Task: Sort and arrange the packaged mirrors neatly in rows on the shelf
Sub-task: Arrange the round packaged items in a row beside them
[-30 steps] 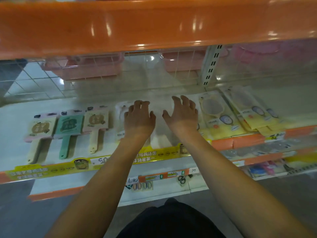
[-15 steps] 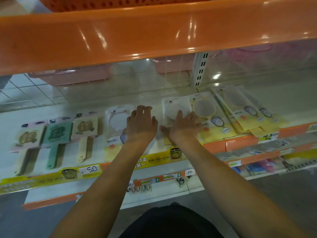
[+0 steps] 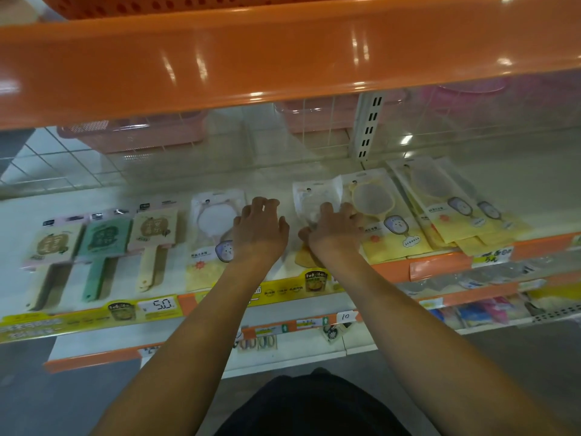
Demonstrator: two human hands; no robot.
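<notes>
Packaged mirrors lie flat in a row on the white shelf. My left hand rests with bent fingers on the right edge of a pack holding a pink-rimmed round mirror. My right hand presses on a pack with a white mirror, its fingers spread over the lower half. Touching that pack on the right lies a yellow-rimmed mirror pack. A bare strip of shelf separates the two hands.
Three paddle-shaped mirrors, beige, green and cream, lie at the left. An overlapping stack of yellow packs sits at the right. The orange upper shelf edge hangs low overhead. A yellow price strip lines the front.
My hands have spread apart: the pink-rimmed pack went left with my left hand, the white pack right against the yellow one. The view has tilted slightly.
</notes>
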